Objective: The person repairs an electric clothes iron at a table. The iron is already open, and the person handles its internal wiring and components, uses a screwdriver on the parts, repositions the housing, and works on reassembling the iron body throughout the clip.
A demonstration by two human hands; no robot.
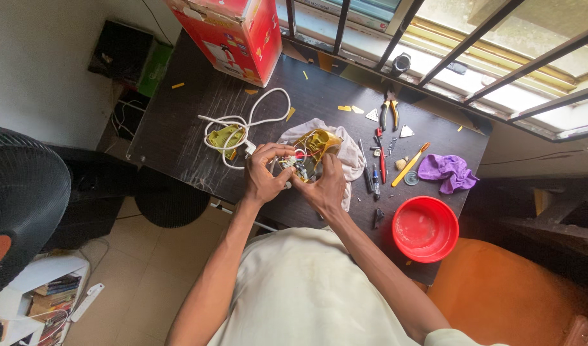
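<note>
— Dark wooden surface [178,134] beneath a barred window: what is gripped there?

— A yellow appliance housing [316,146] with exposed wiring is clamped between the left hand [263,176] and the right hand [323,186], fingers closed on it, above a grey cloth [350,157].

— What is located around it?

— A white cord [259,115] is coiled to the left. Screwdrivers [377,163], pliers [389,109], a purple rag [446,172] and a red bowl [425,229] are laid out to the right.
</note>
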